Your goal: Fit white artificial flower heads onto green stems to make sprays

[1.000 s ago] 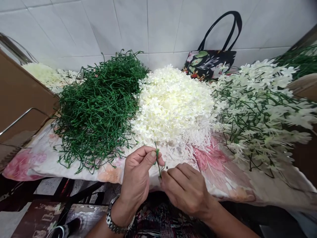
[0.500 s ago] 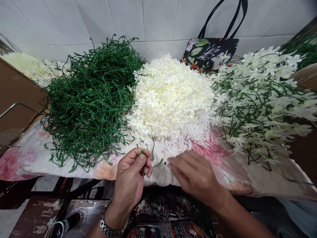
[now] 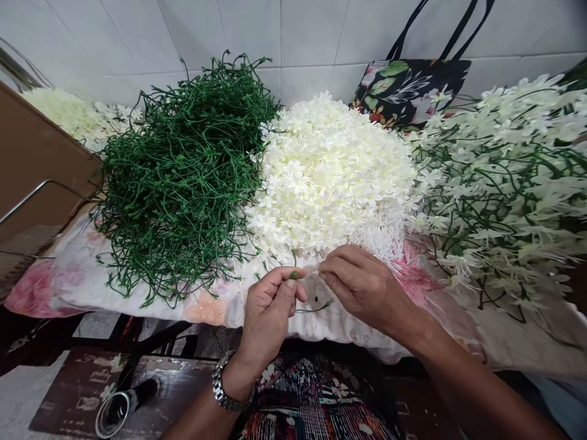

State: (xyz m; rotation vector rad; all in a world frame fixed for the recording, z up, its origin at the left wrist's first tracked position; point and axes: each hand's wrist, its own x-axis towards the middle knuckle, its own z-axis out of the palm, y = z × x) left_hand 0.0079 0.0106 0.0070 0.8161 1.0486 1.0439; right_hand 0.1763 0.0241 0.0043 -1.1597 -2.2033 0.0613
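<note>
Between the thumb and index finger of my left hand (image 3: 268, 311) is the tip of a green plastic stem (image 3: 294, 275). My right hand (image 3: 369, 287) is pinched a short way to the right, its fingertips pointing at that tip; what they hold is too small to make out. A loose green stem (image 3: 316, 309) lies on the cloth below the hands. Beyond my left hand rises a heap of green stems (image 3: 178, 177). Beside it is a heap of white artificial blossoms (image 3: 330, 171), with thin white strands (image 3: 383, 235) at its near right edge.
White flowers on green stems (image 3: 499, 201) spread over the right side. A floral bag (image 3: 408, 91) leans by the tiled wall (image 3: 307, 30). Cardboard (image 3: 41, 159) stands at the left. The flowered cloth (image 3: 73, 269) ends just before my lap; a glass (image 3: 112, 414) is lower left.
The view has shifted left, so most things appear further right. My right hand has come up level with my left fingertips and sharpened from a blur. My left hand keeps its pinch.
</note>
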